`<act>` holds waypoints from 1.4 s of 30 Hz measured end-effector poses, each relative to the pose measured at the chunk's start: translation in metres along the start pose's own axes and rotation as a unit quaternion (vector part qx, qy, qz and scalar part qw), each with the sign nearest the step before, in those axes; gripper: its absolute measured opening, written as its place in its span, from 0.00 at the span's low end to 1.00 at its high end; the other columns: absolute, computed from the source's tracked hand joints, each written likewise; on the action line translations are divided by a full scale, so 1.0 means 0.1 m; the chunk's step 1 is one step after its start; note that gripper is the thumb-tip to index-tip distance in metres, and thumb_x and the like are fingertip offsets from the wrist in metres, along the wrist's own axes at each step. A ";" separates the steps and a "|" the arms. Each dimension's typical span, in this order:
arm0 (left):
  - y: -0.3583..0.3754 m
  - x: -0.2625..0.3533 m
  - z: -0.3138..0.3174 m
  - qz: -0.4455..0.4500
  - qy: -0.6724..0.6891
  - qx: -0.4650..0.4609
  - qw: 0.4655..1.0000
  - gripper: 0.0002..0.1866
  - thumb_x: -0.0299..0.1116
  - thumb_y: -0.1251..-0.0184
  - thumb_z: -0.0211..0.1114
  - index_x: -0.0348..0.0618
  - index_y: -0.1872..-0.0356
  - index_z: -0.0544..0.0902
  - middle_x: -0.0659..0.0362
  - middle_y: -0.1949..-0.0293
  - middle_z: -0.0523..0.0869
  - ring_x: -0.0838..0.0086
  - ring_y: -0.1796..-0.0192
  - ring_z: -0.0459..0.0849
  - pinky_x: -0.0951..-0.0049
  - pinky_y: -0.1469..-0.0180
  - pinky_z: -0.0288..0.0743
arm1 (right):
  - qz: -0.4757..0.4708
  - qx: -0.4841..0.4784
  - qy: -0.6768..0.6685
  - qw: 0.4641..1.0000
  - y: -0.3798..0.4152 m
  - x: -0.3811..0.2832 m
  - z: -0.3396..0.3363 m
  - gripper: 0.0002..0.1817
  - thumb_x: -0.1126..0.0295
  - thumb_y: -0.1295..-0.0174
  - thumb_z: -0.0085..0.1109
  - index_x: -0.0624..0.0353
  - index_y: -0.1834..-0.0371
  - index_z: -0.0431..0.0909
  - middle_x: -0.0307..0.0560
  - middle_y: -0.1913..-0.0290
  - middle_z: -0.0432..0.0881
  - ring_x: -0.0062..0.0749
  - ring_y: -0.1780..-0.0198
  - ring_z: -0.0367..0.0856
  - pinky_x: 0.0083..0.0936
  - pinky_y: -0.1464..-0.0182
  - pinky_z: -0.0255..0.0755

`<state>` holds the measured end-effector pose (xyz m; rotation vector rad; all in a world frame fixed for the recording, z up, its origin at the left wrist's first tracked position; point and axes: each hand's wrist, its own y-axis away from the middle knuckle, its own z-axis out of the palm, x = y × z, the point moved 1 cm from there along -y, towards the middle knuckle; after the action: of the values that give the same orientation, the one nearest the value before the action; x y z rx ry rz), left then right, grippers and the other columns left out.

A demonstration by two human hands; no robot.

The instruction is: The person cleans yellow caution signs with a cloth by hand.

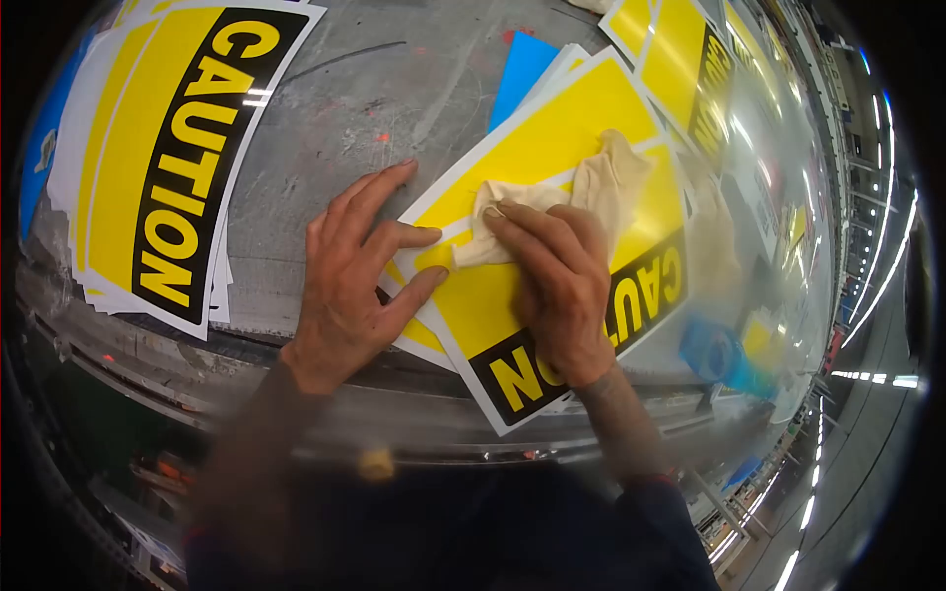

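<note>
A yellow caution sign [552,138] with a black lettered band lies slanted on top of other sheets. Across its yellow face is a crumpled cream cloth [611,177]. My right hand [562,286] pinches part of this cloth and presses it against the sign. At the sign's left edge, my left hand [345,276] has its fingers spread, with the index finger and thumb tips on the sheet's margin. The lettering under my right wrist is partly hidden.
A stack of caution signs [182,148] lies on the left of the worn grey table [335,108]. More yellow signs [680,59] are at the upper right. A blue sheet [522,74] shows behind the sign, and a blurred blue object [714,350] sits to the right.
</note>
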<state>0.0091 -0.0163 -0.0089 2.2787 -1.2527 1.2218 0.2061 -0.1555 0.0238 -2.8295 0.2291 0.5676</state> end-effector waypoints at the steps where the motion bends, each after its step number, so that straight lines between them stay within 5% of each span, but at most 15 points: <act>1: 0.01 0.00 0.00 -0.002 -0.001 0.003 1.000 0.20 0.33 0.37 0.85 0.50 0.46 0.89 0.50 0.16 0.75 0.51 0.13 0.70 0.44 0.16 0.58 | 0.002 0.008 -0.008 1.000 0.02 -0.07 0.06 0.32 0.82 0.45 0.67 0.54 0.32 0.91 0.40 0.31 0.89 0.43 0.39 0.83 0.39 0.36 0.75; 9: 0.02 -0.01 -0.01 0.001 0.003 0.003 1.000 0.20 0.35 0.36 0.85 0.50 0.45 0.89 0.51 0.15 0.75 0.51 0.13 0.68 0.44 0.16 0.57 | -0.003 -0.011 -0.098 0.995 -0.16 0.19 -0.15 0.17 0.80 0.40 0.76 0.55 0.47 0.93 0.42 0.45 0.93 0.39 0.48 0.88 0.34 0.46 0.81; 13: 0.01 -0.03 0.01 -0.005 0.008 -0.005 1.000 0.18 0.37 0.34 0.84 0.51 0.47 0.89 0.51 0.15 0.75 0.52 0.12 0.67 0.43 0.16 0.55 | 0.134 -0.086 -0.181 0.971 -0.39 0.36 -0.31 0.16 0.72 0.42 0.85 0.57 0.52 0.91 0.42 0.57 0.91 0.38 0.56 0.89 0.30 0.54 0.82; 18: 0.00 -0.01 -0.01 -0.008 0.003 -0.013 1.000 0.18 0.36 0.34 0.84 0.50 0.47 0.88 0.51 0.16 0.75 0.52 0.12 0.67 0.44 0.16 0.55 | -0.047 -0.105 -0.087 0.989 -0.64 0.48 -0.13 0.15 0.62 0.43 0.86 0.49 0.56 0.90 0.38 0.58 0.85 0.44 0.47 0.78 0.41 0.42 0.70; 22: -0.02 0.02 -0.02 -0.008 -0.005 -0.013 1.000 0.17 0.35 0.33 0.83 0.49 0.47 0.87 0.51 0.16 0.76 0.52 0.13 0.68 0.45 0.16 0.55 | -0.045 -0.080 -0.057 0.994 -0.61 0.30 0.02 0.12 0.62 0.38 0.81 0.48 0.64 0.83 0.37 0.59 0.81 0.44 0.48 0.77 0.46 0.42 0.65; 25: -0.01 0.01 -0.01 0.006 -0.015 -0.012 1.000 0.16 0.35 0.31 0.82 0.49 0.48 0.86 0.50 0.16 0.76 0.51 0.13 0.69 0.47 0.16 0.55 | -0.047 -0.021 -0.032 0.998 -0.59 0.12 0.21 0.11 0.61 0.33 0.77 0.48 0.58 0.82 0.37 0.60 0.81 0.43 0.49 0.78 0.48 0.41 0.64; 30: 0.02 0.01 -0.02 -0.001 0.006 -0.002 1.000 0.16 0.36 0.31 0.82 0.49 0.47 0.87 0.49 0.16 0.75 0.51 0.13 0.68 0.46 0.17 0.56 | -0.015 -0.042 -0.059 0.997 -0.33 0.15 0.10 0.13 0.65 0.34 0.76 0.52 0.61 0.78 0.41 0.61 0.81 0.45 0.53 0.77 0.47 0.47 0.62; 38: 0.00 0.00 -0.01 0.020 -0.026 0.000 0.999 0.16 0.36 0.30 0.80 0.45 0.46 0.87 0.48 0.17 0.77 0.48 0.15 0.72 0.47 0.17 0.59 | 0.017 0.061 0.038 0.997 -0.45 -0.03 0.32 0.09 0.65 0.30 0.72 0.51 0.60 0.79 0.42 0.62 0.82 0.45 0.53 0.79 0.48 0.49 0.62; 42: 0.04 -0.01 0.00 0.022 -0.016 0.005 1.000 0.16 0.38 0.28 0.78 0.47 0.44 0.88 0.49 0.16 0.76 0.51 0.14 0.70 0.47 0.15 0.57 | 0.118 0.109 -0.121 0.980 -0.43 0.24 0.16 0.12 0.65 0.25 0.73 0.59 0.60 0.80 0.51 0.65 0.86 0.46 0.62 0.84 0.43 0.54 0.71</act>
<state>0.0059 -0.0185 -0.0103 2.2986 -1.3163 1.2137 0.2312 -0.1122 0.0090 -2.5094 0.5487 0.8717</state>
